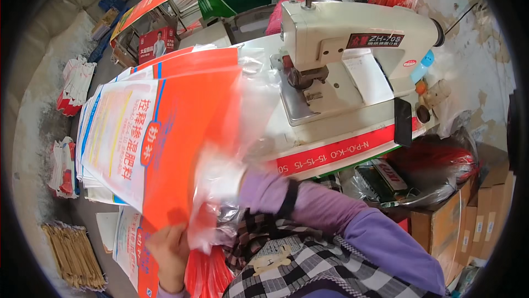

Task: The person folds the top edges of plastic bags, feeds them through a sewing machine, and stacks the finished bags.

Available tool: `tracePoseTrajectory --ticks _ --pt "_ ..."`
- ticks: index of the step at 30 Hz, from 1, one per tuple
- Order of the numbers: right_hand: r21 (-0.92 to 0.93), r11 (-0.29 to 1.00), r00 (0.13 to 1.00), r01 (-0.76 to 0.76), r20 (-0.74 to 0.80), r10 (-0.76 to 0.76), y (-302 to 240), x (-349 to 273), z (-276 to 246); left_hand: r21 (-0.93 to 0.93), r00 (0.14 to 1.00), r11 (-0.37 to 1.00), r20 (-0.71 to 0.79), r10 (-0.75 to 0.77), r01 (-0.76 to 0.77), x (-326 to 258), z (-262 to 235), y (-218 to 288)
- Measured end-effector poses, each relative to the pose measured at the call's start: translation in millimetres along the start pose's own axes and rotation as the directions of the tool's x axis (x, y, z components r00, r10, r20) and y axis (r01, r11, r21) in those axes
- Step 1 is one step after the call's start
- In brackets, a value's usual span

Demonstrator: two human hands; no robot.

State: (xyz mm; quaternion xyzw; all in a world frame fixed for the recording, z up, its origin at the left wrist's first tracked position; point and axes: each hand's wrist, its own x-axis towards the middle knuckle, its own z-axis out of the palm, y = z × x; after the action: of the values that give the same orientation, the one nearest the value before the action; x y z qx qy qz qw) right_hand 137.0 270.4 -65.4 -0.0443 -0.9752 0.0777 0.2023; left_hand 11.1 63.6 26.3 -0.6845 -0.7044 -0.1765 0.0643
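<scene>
An orange-and-white printed plastic sack (212, 105) lies uppermost on a fanned stack of like sacks, left of a cream sewing machine (352, 39). My left hand (169, 249) is closed on its near edge, fingers pinching the plastic. Over the sack's near right side is my right hand (219, 179), in a white glove and smeared by motion, so its fingers cannot be made out. A clear plastic liner (256, 88) sticks out of the sacks' right end toward the machine. More crumpled clear film (209, 226) hangs below the right hand.
A dark phone (403, 122) lies at the table's right edge, near a blue bottle (423, 66). Red plastic strands (206, 273) hang near my lap. Cardboard boxes (449, 226) stand at lower right. Bundles of folded sacks (74, 254) lie at left on the floor, a red box (157, 44) behind.
</scene>
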Motion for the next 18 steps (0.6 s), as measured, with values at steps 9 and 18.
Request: tracePoseTrajectory --ticks 9,18 --pt "0.512 0.563 0.394 -0.649 -0.407 0.824 69.7 -83.5 -4.6 0.039 0.979 0.979 -0.035 -0.200 0.202 -68.2 -21.0 -9.1" --pt "-0.106 0.974 0.903 -0.199 -0.406 0.140 94.9 -94.6 14.3 -0.116 0.856 0.872 -0.167 -0.489 0.476 -58.5 -25.8 -26.3"
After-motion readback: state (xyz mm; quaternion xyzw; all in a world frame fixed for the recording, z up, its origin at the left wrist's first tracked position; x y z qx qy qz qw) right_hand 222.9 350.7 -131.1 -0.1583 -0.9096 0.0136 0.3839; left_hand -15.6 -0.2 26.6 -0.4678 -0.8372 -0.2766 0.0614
